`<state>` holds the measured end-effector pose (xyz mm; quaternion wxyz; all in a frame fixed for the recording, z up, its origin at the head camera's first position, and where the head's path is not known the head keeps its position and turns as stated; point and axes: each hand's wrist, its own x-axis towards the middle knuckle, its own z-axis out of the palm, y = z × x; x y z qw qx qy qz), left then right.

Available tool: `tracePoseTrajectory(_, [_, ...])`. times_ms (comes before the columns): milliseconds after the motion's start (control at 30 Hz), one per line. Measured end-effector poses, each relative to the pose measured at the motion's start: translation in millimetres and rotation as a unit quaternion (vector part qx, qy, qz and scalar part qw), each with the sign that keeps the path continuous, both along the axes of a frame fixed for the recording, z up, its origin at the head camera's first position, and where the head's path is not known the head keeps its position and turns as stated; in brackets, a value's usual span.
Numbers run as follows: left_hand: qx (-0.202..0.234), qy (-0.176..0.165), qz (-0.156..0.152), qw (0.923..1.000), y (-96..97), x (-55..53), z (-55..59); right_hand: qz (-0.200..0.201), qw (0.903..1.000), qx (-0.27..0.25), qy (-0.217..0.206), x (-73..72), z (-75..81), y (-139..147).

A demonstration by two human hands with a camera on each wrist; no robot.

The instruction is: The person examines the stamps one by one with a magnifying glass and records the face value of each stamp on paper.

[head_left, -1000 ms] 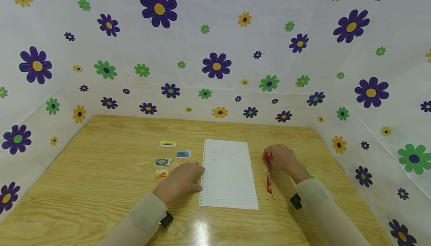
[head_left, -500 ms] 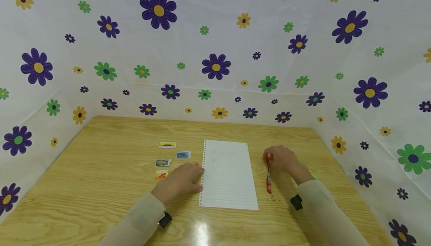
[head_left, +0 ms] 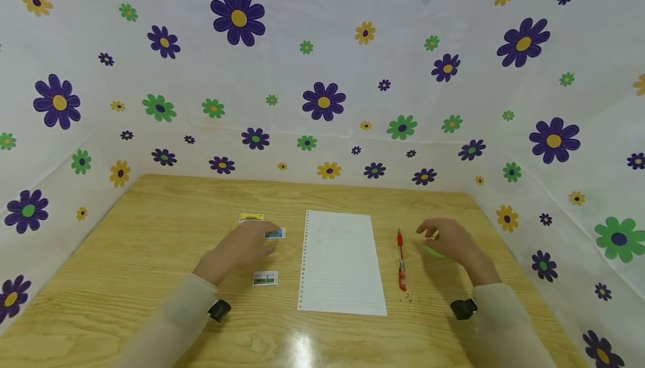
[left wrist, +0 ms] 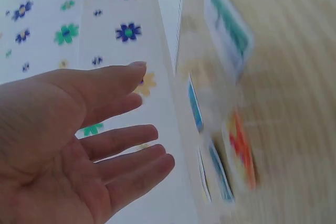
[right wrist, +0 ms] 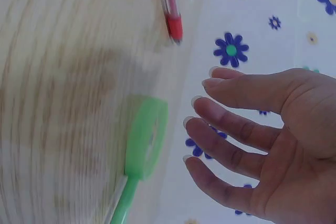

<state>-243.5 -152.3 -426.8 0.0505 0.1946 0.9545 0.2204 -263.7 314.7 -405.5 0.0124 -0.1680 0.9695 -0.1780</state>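
Observation:
My left hand [head_left: 241, 247] hovers over several small stamp-like picture cards, fingers extended and holding nothing. A yellow card [head_left: 251, 217] and a blue card [head_left: 276, 234] show past its fingers. Nearer me lies a green landscape card [head_left: 265, 278]. The left wrist view also shows an orange-red card [left wrist: 240, 150], which the hand hides from the head view. My right hand [head_left: 453, 242] is lifted above a green-framed magnifying glass [right wrist: 142, 145], its fingers loosely bent and apart from it. Left of that hand, a red pen [head_left: 402, 273] lies on the table, uncapped tip pointing away.
A lined, hole-punched sheet of paper [head_left: 342, 273] with small faint red marks lies mid-table. Dark crumbs [head_left: 409, 301] are scattered near the pen's lower end. Flower-patterned white sheeting [head_left: 282, 77] encloses the wooden table [head_left: 151, 233] at the back and sides.
The left hand has left the paper's edge and moved left over the cards, uncovering the landscape card. My right hand has let go of the pen and shifted right.

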Motion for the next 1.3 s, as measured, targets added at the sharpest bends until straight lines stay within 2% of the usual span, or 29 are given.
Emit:
tracePoseTrajectory(167, [0.013,-0.004,0.031,0.9994,-36.0,-22.1,-1.2,-0.018,0.9997,0.001,-0.014,9.7,2.5,22])
tracePoseTrajectory(333, [0.014,-0.001,0.070,0.9974,-64.0,-47.0,-15.0,-0.041,0.9980,0.024,-0.042,12.9,2.5,40])
tracePoseTrajectory(467, [0.023,0.001,0.075,0.9969,-79.1,-57.8,-24.9,-0.060,0.9951,0.042,-0.067,12.5,-0.1,48])
tracePoseTrajectory(567, [0.039,-0.012,0.072,0.9966,-87.1,-63.1,-29.7,-0.070,0.9939,0.038,-0.075,13.5,-2.8,52])
tracePoseTrajectory(667, [0.051,-0.018,0.062,0.9966,-92.5,-69.6,-32.8,-0.079,0.9935,0.028,-0.077,14.5,-4.9,55])
tracePoseTrajectory(900, [0.066,-0.021,0.052,0.9963,-95.0,-81.4,-32.3,-0.082,0.9930,0.023,-0.082,14.9,-9.9,58])
tracePoseTrajectory(1300, [0.065,-0.015,0.051,0.9964,-92.1,-88.6,-29.9,-0.086,0.9932,0.007,-0.078,10.9,-16.7,60])
